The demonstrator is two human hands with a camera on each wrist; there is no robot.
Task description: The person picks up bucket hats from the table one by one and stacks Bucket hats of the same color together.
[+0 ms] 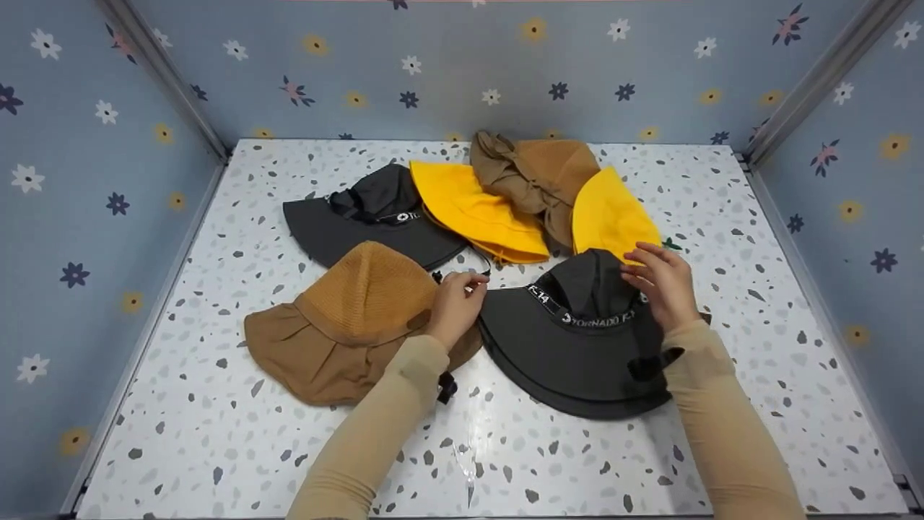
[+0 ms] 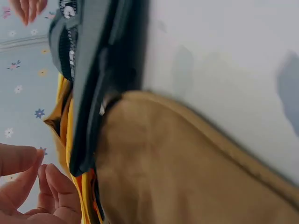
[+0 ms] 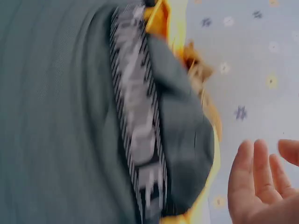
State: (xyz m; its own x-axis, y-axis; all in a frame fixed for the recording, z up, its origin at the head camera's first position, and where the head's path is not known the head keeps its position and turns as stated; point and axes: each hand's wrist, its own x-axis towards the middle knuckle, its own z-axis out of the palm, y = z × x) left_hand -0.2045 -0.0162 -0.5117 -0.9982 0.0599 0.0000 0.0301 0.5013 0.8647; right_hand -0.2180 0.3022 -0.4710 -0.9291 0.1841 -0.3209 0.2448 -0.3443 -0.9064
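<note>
A black wide-brim hat with white-lettered band lies at front right, brim toward the near edge. To its left sits a hat with tan knitted crown and brown cloth brim. My left hand hovers over the place where the two brims meet; its fingers are loosely bent, thumb near the index finger, and nothing shows between them. Beside the black crown, my right hand is raised with fingers spread a little and holds nothing. A black strap tab rests on the brim near my right wrist.
Behind lie another black hat, a yellow hat, a brown ruffled hat and a second yellow piece, overlapping. A black buckle lies by the brown brim. Flowered panels wall the speckled table.
</note>
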